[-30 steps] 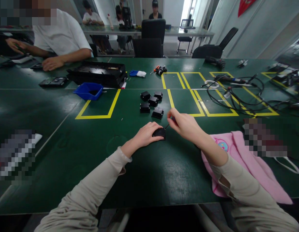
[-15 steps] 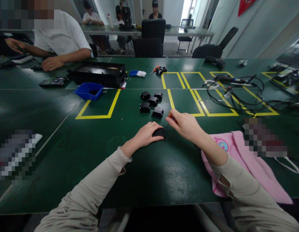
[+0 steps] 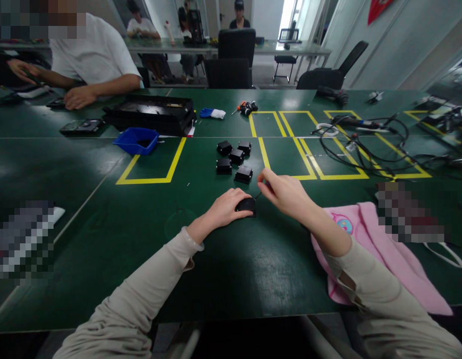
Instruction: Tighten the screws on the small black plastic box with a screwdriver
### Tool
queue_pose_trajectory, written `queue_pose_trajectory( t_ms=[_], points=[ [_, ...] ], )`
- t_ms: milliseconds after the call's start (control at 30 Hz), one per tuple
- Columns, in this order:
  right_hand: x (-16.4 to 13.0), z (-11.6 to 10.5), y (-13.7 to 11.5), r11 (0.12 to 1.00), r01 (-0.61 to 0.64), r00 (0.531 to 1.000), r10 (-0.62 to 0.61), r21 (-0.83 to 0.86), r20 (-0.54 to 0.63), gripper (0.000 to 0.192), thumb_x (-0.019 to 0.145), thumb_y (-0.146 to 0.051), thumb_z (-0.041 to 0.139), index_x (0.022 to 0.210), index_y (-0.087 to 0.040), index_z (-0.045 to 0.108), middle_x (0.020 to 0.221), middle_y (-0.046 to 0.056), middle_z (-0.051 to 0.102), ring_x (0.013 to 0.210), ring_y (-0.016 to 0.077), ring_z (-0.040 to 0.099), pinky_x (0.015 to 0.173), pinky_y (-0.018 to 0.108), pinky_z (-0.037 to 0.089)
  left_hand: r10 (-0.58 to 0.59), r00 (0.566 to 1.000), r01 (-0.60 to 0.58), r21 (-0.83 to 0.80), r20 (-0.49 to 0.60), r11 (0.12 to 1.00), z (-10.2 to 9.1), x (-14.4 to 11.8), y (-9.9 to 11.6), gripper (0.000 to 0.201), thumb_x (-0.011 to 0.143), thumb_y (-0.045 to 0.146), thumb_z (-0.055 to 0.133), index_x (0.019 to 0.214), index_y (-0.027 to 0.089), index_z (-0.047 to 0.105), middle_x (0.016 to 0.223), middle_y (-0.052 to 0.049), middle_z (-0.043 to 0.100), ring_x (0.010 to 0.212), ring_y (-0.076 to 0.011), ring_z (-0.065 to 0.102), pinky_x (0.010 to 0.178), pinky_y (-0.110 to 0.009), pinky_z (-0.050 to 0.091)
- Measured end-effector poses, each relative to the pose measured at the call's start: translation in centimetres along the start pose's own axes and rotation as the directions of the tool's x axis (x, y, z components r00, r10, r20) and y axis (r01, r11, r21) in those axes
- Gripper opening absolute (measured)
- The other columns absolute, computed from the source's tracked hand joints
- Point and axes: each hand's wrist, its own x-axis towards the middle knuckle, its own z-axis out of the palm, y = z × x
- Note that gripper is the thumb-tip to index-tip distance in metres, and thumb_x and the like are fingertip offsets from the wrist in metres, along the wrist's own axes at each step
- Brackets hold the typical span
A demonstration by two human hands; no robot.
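Note:
My left hand (image 3: 228,207) grips a small black box (image 3: 246,205) against the green tabletop, thumb in front and fingers behind. From the right, my right hand (image 3: 277,188) pinches a thin dark tool that looks like a screwdriver (image 3: 257,196); its shaft slants down to the box's right side. The fingers hide most of its handle. Just beyond my hands lie several similar black boxes (image 3: 236,156) with small bright bits at their sides. A tiny screw-like piece (image 3: 188,184) rests on the table to the left.
A blue scoop-shaped bin (image 3: 136,140) stands at left, before a large black case (image 3: 152,113). Gloves (image 3: 213,113) and orange-black tools (image 3: 247,107) lie farther back. Cables (image 3: 365,144) spread at right, and a pink cloth (image 3: 361,249) lies under my right forearm. A co-worker (image 3: 96,60) sits across.
My right hand has shifted very slightly, still holding the tool at the box. The left hand and the box stay in place.

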Motion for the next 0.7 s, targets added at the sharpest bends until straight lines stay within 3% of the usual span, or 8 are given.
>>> queue_pose_trajectory(
  t_ms=[100, 300, 533, 700],
  points=[
    [-0.04, -0.04, -0.08, 1.0, 0.006, 1.0, -0.006, 0.026, -0.01, 0.027, 0.094, -0.032, 0.034, 0.111, -0.018, 0.051, 0.081, 0.003, 0.067, 0.064, 0.0154, 0.057, 0.057, 0.027, 0.027, -0.005, 1.0, 0.005, -0.002, -0.003, 1.0, 0.02, 0.0, 0.0, 0.04, 0.086, 0.047, 0.063, 0.117, 0.022, 0.056, 0.114, -0.007, 0.058, 0.104, -0.0232, 0.053, 0.089, -0.036, 0.045],
    [0.06, 0.09, 0.08, 1.0, -0.013, 1.0, 0.013, -0.024, 0.006, 0.037, 0.097, -0.044, 0.027, 0.103, -0.02, 0.054, 0.076, 0.004, 0.066, 0.063, 0.017, 0.057, 0.056, 0.027, 0.024, -0.013, 1.0, 0.013, -0.006, -0.002, 1.0, 0.08, -0.04, 0.0, 0.04, 0.087, 0.047, 0.062, 0.118, 0.023, 0.055, 0.115, -0.007, 0.058, 0.105, -0.0238, 0.053, 0.089, -0.037, 0.045],
    [-0.01, 0.0, -0.07, 1.0, -0.023, 0.999, 0.024, 0.015, -0.022, 0.027, 0.094, -0.032, 0.033, 0.11, -0.018, 0.05, 0.081, 0.004, 0.068, 0.064, 0.0162, 0.057, 0.057, 0.027, 0.026, -0.009, 1.0, 0.009, -0.004, -0.008, 1.0, 0.22, -0.04, -0.14, 0.041, 0.086, 0.048, 0.062, 0.118, 0.023, 0.055, 0.114, -0.006, 0.058, 0.105, -0.0235, 0.053, 0.09, -0.036, 0.045],
    [-0.06, 0.05, 0.0, 0.999, -0.019, 1.0, 0.019, -0.036, -0.01, 0.035, 0.097, -0.043, 0.028, 0.101, -0.02, 0.054, 0.077, 0.004, 0.067, 0.065, 0.0171, 0.058, 0.055, 0.028, 0.023, -0.005, 1.0, 0.005, -0.002, -0.008, 1.0, 0.26, -0.06, -0.2, 0.042, 0.086, 0.048, 0.062, 0.118, 0.022, 0.055, 0.115, -0.007, 0.058, 0.104, -0.0236, 0.053, 0.09, -0.036, 0.045]
  ],
)
